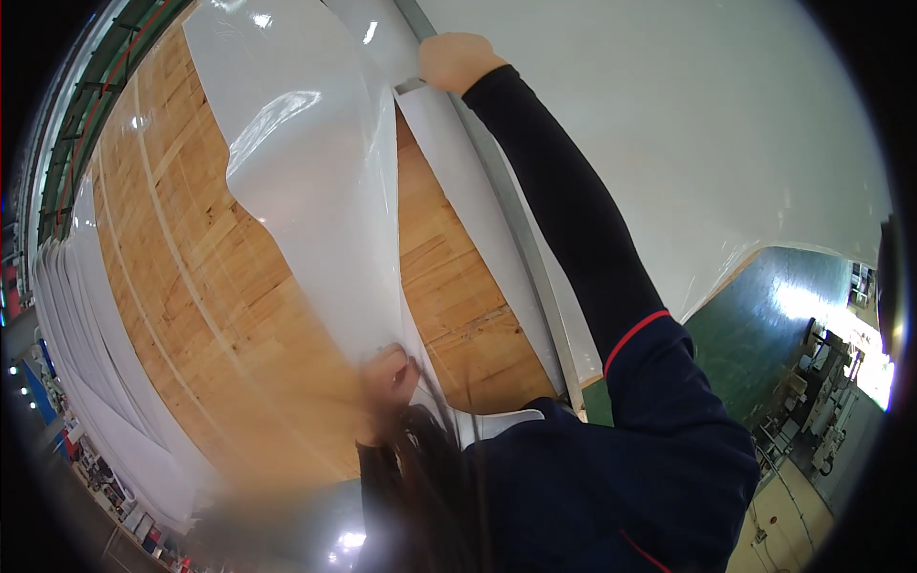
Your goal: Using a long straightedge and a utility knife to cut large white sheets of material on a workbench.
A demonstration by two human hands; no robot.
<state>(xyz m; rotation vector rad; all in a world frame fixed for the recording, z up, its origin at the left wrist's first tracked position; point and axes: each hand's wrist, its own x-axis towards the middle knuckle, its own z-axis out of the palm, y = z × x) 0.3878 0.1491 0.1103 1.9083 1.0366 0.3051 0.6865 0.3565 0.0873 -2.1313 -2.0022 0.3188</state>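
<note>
My left hand [390, 377] is closed on the near end of a glossy white sheet [315, 181]. The sheet rises from it in a wavy, bent strip over the wooden table. Far out to the right, my outstretched right hand [460, 62] is closed in a fist above a long grey metal strip [506, 196]. A small grey piece [411, 86] shows beside its fingers; what the fist holds is hidden. Right of the strip lies a broad glossy white sheet [716, 124]. A narrow white band [468, 181] runs along the strip's left side.
Wooden table boards [229, 286] show on both sides of the bent sheet. Folded layers of white sheet [105, 353] hang along the left edge. Green floor [755, 306] and machinery [831, 382] are at the right. Dark hair [430, 487] partly covers the view below my left hand.
</note>
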